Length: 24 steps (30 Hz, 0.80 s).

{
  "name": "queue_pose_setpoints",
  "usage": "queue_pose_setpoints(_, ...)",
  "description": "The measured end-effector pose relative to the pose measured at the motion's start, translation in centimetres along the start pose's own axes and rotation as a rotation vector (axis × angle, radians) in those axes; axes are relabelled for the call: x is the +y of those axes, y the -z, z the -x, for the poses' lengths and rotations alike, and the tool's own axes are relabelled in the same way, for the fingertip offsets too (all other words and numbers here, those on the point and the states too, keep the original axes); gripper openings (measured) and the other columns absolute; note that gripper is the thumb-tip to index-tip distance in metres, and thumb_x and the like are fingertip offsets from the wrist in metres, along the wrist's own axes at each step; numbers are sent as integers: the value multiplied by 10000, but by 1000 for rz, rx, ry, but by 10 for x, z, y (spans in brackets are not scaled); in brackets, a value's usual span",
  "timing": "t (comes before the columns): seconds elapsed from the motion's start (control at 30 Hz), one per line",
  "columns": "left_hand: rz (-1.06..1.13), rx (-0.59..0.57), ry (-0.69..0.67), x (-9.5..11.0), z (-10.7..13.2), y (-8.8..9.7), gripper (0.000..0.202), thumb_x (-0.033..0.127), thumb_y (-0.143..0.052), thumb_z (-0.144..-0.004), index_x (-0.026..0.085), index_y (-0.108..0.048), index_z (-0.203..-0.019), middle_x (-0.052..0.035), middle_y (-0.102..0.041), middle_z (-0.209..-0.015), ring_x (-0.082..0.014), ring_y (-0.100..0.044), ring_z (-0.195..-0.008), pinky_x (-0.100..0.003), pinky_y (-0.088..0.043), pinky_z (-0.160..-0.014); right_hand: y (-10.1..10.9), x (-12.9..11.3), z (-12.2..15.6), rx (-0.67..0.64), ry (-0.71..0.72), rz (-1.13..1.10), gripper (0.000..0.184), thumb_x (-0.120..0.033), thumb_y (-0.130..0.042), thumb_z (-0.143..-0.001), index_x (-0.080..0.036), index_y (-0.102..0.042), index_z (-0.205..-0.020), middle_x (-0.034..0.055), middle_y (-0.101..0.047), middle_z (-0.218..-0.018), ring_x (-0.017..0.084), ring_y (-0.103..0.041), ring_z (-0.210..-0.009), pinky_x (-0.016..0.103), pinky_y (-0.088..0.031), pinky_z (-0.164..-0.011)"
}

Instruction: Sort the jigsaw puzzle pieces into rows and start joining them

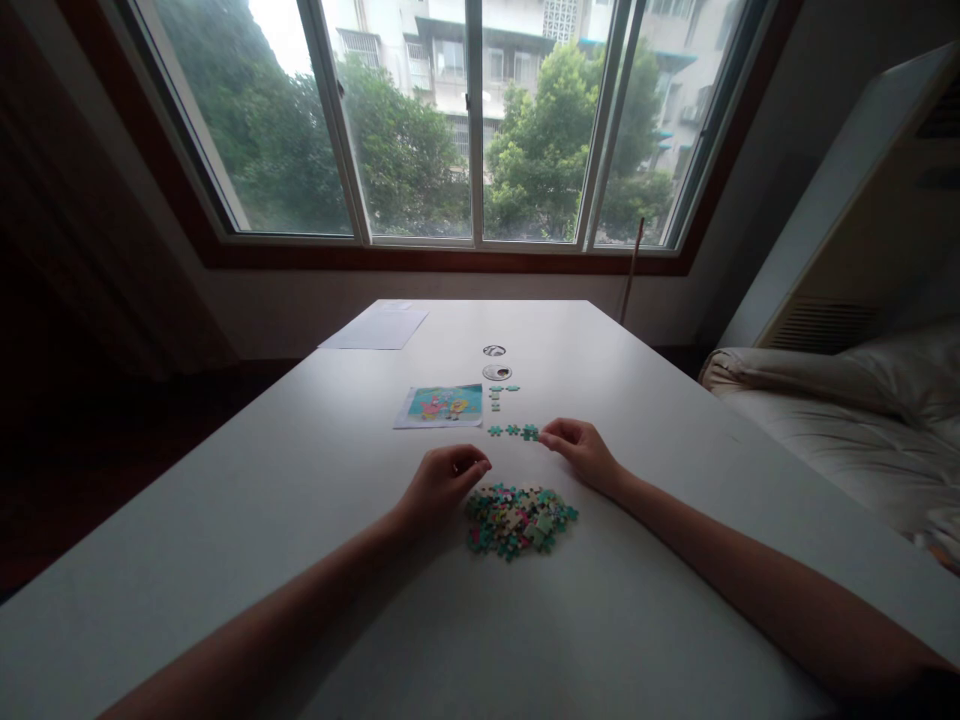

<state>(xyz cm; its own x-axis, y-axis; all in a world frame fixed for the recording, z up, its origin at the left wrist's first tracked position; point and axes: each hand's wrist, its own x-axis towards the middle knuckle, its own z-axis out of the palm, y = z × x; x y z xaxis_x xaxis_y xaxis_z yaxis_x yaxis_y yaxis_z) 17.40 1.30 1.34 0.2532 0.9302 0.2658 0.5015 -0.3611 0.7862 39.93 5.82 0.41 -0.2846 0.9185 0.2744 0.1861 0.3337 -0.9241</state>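
Head view: right hand [581, 448] at green pieces [529, 432], left hand [442, 475] beside puzzle pile [521, 522], each grip's closure indeterminable; alignment should precede pressing.

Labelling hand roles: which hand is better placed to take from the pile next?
Probably the left hand, close beside the pile; the right hand is farther off, at the row of pieces.

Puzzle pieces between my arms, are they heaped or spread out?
Heaped: the puzzle pieces overlap in one pile on the table, near the left hand.
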Motion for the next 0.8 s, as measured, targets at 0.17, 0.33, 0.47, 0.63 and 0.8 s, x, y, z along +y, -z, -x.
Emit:
queue_pose_setpoints(0.17, -9, 0, -1, 2, 1, -1, 211, 278, -504, -759, 117, -633, -720, -1, -575, -593, -102, -463, -551, -207, -357, -514, -3, 2, 1, -19, -9, 10, 301, -422, -582, -693, -122, -581, -706, -12, -522, -592, 90, -434, -553, 219, -344, -520)
queue_pose_setpoints(0.33, -41, 0, -27, 1, 0, 0, 216, 283, -496, -765, 119, -633, -728, 4, -566, -581, -96, -451, -533, -198, -342, -496, -2, -2, 0, -71, -5, 172, 296, -405, -559, -713, -115, -618, -716, 8, -568, -616, 93, -443, -549, 217, -343, -512)
queue_pose_setpoints(0.47, -186, -19, -109, -5, -6, 4, 172, 237, -499, -762, 133, -632, -727, 9, -565, -581, -90, -438, -519, -197, -340, -508, -7, -12, 1, -125, -8, 440, 227, -334, -556, -721, -132, -660, -715, 4, -576, -577, 90, -436, -521, 212, -322, -500)
queue_pose_setpoints(0.63, -360, -29, -205, -11, -9, 11, 146, 178, -490, -751, 153, -634, -737, -5, -564, -635, -103, -460, -561, -203, -357, -542, -12, -17, 3, -132, 88, 626, 172, -275, -554, -725, -147, -653, -664, 6, -577, -579, 92, -454, -524, 213, -332, -522)
queue_pose_setpoints(0.8, -481, -80, -233, -8, -6, 11, 178, 180, -468, -777, 184, -636, -836, -30, -567, -739, -134, -501, -663, -235, -402, -623, -9, -14, 5, -116, 179, 599, 124, -213, -528, -744, -157, -637, -764, 2, -583, -642, 86, -456, -535, 206, -356, -537)
